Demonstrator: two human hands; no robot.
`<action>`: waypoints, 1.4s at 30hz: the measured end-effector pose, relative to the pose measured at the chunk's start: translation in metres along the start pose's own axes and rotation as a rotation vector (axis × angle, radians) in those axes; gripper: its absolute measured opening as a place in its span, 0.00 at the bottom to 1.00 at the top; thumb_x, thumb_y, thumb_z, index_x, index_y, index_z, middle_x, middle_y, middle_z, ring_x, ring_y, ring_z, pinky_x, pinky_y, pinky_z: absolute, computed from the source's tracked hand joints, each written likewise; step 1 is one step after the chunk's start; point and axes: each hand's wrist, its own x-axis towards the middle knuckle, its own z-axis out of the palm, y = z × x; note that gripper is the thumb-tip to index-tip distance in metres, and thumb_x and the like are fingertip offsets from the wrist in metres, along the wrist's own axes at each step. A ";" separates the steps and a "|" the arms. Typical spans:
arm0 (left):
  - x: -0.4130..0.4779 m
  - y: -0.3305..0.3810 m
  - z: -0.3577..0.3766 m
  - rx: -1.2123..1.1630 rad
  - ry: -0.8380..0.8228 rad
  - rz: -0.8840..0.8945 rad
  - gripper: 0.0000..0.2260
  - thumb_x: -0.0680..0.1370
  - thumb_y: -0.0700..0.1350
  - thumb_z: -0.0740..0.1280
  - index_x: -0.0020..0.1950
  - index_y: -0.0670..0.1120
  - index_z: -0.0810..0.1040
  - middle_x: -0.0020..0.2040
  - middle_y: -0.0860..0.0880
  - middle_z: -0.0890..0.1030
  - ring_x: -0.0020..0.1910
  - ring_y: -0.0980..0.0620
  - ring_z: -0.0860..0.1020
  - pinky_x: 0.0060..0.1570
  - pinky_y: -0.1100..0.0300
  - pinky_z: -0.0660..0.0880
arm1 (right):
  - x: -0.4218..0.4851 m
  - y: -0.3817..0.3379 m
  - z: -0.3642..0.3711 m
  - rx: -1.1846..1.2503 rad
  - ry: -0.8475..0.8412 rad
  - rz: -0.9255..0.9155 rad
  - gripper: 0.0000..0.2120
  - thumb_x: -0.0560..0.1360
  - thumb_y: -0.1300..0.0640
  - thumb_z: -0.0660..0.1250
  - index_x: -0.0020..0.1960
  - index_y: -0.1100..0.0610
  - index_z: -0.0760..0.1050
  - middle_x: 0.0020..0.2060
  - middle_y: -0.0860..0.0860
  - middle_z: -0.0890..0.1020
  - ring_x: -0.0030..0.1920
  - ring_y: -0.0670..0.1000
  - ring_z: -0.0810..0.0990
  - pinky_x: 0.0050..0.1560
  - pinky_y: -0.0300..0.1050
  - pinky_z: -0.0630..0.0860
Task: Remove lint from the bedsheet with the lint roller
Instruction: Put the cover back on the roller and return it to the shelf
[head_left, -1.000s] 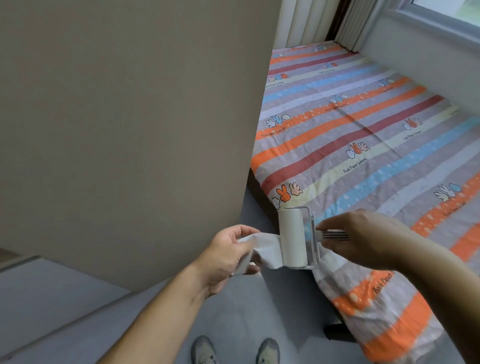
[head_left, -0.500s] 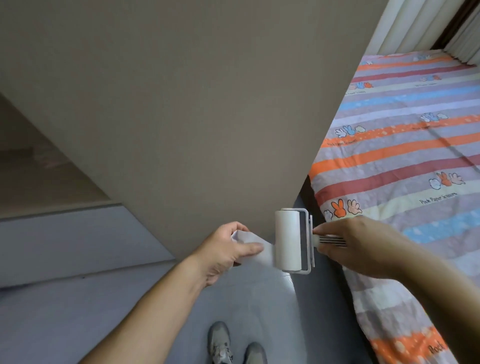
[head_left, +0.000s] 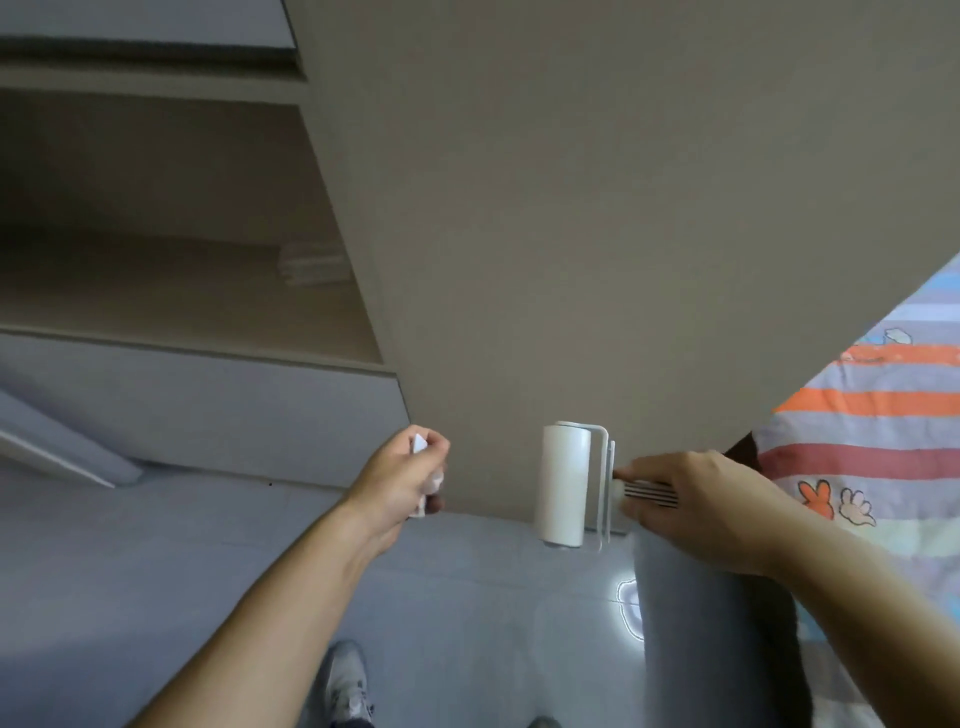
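Note:
My right hand (head_left: 696, 499) grips the ribbed handle of the white lint roller (head_left: 563, 486), which stands upright in front of a beige panel. My left hand (head_left: 402, 480), well to the left of the roller, is closed around a crumpled white used sheet (head_left: 420, 446) torn from it. The striped bedsheet (head_left: 872, 431), orange, red and lilac with cartoon hand prints, shows only at the right edge.
A tall beige cabinet side panel (head_left: 597, 208) fills the middle. To the left is an open shelf recess (head_left: 182, 270) with a small pale object inside, above a grey drawer front (head_left: 208, 410). Grey tiled floor (head_left: 467, 623) and my shoe (head_left: 345, 680) lie below.
The sheet has come off the roller and is now balled in my left hand, which moved left away from it. The view swung left, away from the bed.

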 end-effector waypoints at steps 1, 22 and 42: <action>0.006 0.002 -0.016 -0.061 0.026 -0.019 0.07 0.84 0.44 0.64 0.46 0.46 0.73 0.32 0.48 0.68 0.28 0.52 0.66 0.30 0.61 0.66 | 0.008 -0.015 0.004 0.010 -0.008 -0.013 0.14 0.74 0.39 0.63 0.59 0.34 0.73 0.52 0.38 0.82 0.55 0.48 0.79 0.54 0.45 0.76; 0.177 0.077 -0.301 -0.154 -0.055 -0.105 0.12 0.83 0.31 0.55 0.45 0.43 0.71 0.38 0.44 0.77 0.29 0.51 0.75 0.25 0.63 0.69 | 0.186 -0.313 0.071 0.228 -0.030 0.040 0.11 0.76 0.40 0.61 0.46 0.47 0.71 0.34 0.42 0.76 0.35 0.45 0.72 0.40 0.41 0.74; 0.339 0.138 -0.231 -0.494 -0.133 -0.227 0.11 0.80 0.34 0.59 0.41 0.43 0.76 0.34 0.43 0.74 0.34 0.45 0.73 0.39 0.55 0.71 | 0.267 -0.326 0.060 0.226 -0.042 0.166 0.06 0.74 0.39 0.59 0.43 0.39 0.70 0.39 0.40 0.77 0.41 0.45 0.77 0.44 0.42 0.77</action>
